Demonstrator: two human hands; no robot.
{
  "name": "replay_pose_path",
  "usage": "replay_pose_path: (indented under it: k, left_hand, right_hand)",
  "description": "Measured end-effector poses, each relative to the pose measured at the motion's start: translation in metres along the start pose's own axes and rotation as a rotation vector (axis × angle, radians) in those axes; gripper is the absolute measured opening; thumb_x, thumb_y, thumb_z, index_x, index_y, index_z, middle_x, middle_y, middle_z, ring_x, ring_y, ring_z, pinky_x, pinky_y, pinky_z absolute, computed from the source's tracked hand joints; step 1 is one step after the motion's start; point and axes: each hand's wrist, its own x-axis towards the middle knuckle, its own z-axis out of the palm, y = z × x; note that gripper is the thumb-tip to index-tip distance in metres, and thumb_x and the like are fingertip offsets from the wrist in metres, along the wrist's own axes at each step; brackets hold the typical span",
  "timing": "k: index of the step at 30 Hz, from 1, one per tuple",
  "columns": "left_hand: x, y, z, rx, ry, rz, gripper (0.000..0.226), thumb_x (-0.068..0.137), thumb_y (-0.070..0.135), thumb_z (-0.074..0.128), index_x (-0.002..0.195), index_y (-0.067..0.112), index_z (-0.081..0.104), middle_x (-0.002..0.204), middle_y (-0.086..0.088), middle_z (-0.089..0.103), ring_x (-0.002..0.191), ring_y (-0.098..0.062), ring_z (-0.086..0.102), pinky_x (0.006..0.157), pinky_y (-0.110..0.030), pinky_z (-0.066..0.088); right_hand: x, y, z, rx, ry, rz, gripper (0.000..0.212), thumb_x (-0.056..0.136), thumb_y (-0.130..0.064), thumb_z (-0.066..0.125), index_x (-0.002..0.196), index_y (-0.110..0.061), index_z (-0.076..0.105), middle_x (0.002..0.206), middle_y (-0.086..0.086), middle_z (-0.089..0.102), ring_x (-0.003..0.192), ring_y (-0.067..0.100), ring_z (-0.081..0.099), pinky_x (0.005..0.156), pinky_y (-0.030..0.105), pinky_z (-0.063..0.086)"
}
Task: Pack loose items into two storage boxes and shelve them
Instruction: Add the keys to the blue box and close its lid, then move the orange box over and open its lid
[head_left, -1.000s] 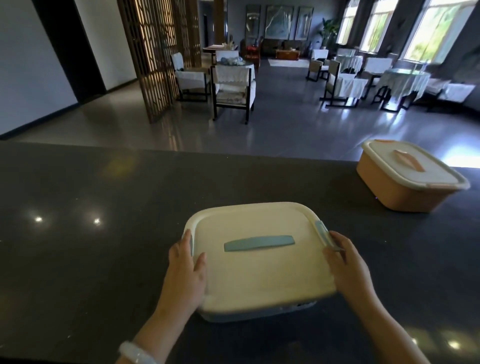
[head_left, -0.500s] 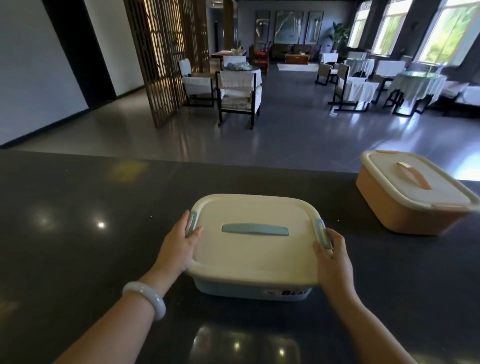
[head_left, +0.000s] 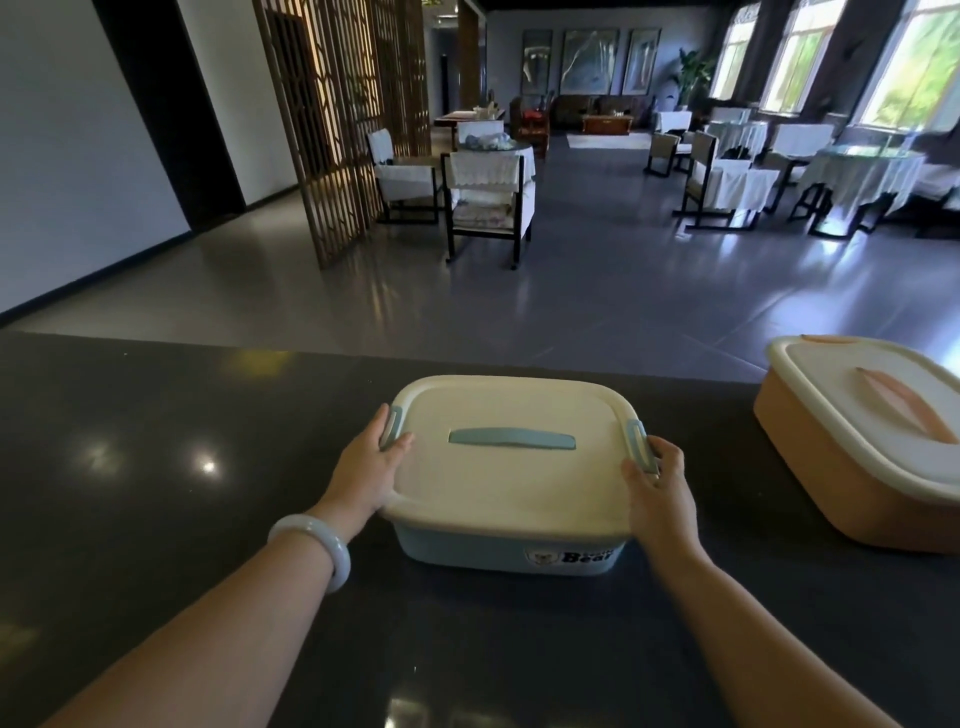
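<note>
Our left hand and right hand clasp the blue box at its side latches, likely for a level lift.

A lidded storage box sits on the counter, held between the two hands. The left hand is at its left side, fingers against the left latch, thumb lying on the lid. The right hand is at its right side, fingers against the right latch. The lid's handle lies between the two sets of fingers. A second lidded storage box stands on the counter well to the right of the right fingers. Beyond the counter and the fingers lie chairs and tables.
</note>
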Motion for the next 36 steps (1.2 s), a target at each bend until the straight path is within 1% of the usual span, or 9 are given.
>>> replay_pose_path:
  k: [8, 13, 17, 20, 24, 28, 29, 33, 36]
  left_hand:
    - [0.065, 0.004, 0.008, -0.043, -0.020, 0.017, 0.065, 0.097, 0.040, 0.052, 0.153, 0.026, 0.022, 0.150, -0.007, 0.039, 0.131, -0.025, 0.042, 0.107, -0.039, 0.034]
    - [0.104, 0.006, 0.014, -0.073, -0.026, 0.019, 0.065, 0.096, 0.041, 0.052, 0.152, 0.028, 0.023, 0.148, -0.006, 0.040, 0.129, -0.024, 0.043, 0.104, -0.037, 0.036]
    - [0.120, 0.003, 0.020, -0.090, -0.018, 0.024, 0.065, 0.095, 0.042, 0.054, 0.152, 0.028, 0.025, 0.145, -0.006, 0.043, 0.119, -0.018, 0.046, 0.091, -0.028, 0.034]
    - [0.120, 0.003, 0.020, -0.074, -0.016, 0.021, 0.065, 0.095, 0.043, 0.053, 0.152, 0.029, 0.025, 0.145, -0.006, 0.043, 0.115, -0.016, 0.046, 0.089, -0.028, 0.034]
    - [0.111, 0.017, 0.015, 0.117, -0.023, 0.038, 0.065, 0.098, 0.044, 0.048, 0.153, 0.025, 0.020, 0.146, -0.010, 0.043, 0.126, -0.026, 0.048, 0.094, -0.033, 0.039]
    - [0.087, 0.032, 0.010, 0.433, -0.061, 0.086, 0.063, 0.099, 0.044, 0.041, 0.152, 0.023, 0.015, 0.139, -0.013, 0.040, 0.110, -0.024, 0.052, 0.088, -0.040, 0.047]
    - [0.079, 0.034, 0.011, 0.518, -0.065, 0.112, 0.063, 0.099, 0.047, 0.039, 0.151, 0.022, 0.015, 0.140, -0.013, 0.036, 0.112, -0.025, 0.049, 0.090, -0.041, 0.046]
    - [0.049, 0.050, 0.028, 0.836, -0.052, 0.240, 0.065, 0.098, 0.056, 0.029, 0.150, 0.018, 0.021, 0.155, -0.013, 0.014, 0.142, -0.032, 0.018, 0.112, -0.053, 0.025]
    - [0.029, 0.076, 0.056, 0.852, -0.082, 0.328, 0.063, 0.098, 0.055, 0.028, 0.150, 0.020, 0.023, 0.158, -0.012, 0.011, 0.146, -0.031, 0.010, 0.116, -0.053, 0.016]
  right_hand:
    - [0.055, -0.011, 0.027, -0.038, 0.027, 0.016, 0.043, 0.098, -0.028, 0.049, 0.137, -0.029, 0.034, 0.105, -0.010, 0.044, 0.085, 0.005, 0.049, 0.063, 0.026, 0.042]
    - [0.083, -0.017, 0.040, -0.034, 0.044, 0.012, 0.042, 0.098, -0.025, 0.049, 0.137, -0.028, 0.035, 0.111, -0.007, 0.043, 0.085, 0.004, 0.048, 0.061, 0.023, 0.040]
    - [0.095, -0.016, 0.042, -0.055, 0.041, -0.003, 0.041, 0.098, -0.024, 0.049, 0.137, -0.027, 0.035, 0.112, -0.008, 0.041, 0.086, 0.003, 0.047, 0.061, 0.022, 0.039]
    - [0.096, -0.016, 0.042, -0.060, 0.032, -0.004, 0.042, 0.098, -0.026, 0.049, 0.138, -0.029, 0.034, 0.113, -0.007, 0.042, 0.086, 0.003, 0.048, 0.060, 0.022, 0.039]
    - [0.093, -0.025, 0.037, -0.140, -0.022, 0.013, 0.049, 0.099, -0.030, 0.047, 0.144, -0.026, 0.027, 0.120, 0.001, 0.048, 0.084, 0.006, 0.050, 0.058, 0.022, 0.040]
    - [0.084, -0.034, 0.020, -0.314, -0.123, 0.015, 0.051, 0.099, -0.034, 0.045, 0.144, -0.017, 0.028, 0.134, 0.010, 0.047, 0.095, 0.013, 0.050, 0.058, 0.021, 0.040]
    - [0.079, -0.035, 0.014, -0.356, -0.138, -0.004, 0.050, 0.099, -0.036, 0.045, 0.143, -0.016, 0.031, 0.135, 0.010, 0.047, 0.098, 0.014, 0.051, 0.060, 0.021, 0.042]
    - [0.064, -0.035, -0.019, -0.520, -0.168, -0.061, 0.052, 0.098, -0.038, 0.047, 0.143, -0.015, 0.035, 0.136, 0.011, 0.046, 0.114, 0.021, 0.053, 0.090, 0.033, 0.047]
    - [0.066, -0.032, -0.059, -0.597, -0.182, -0.084, 0.054, 0.096, -0.041, 0.051, 0.142, -0.017, 0.037, 0.134, 0.010, 0.048, 0.117, 0.022, 0.052, 0.093, 0.032, 0.044]
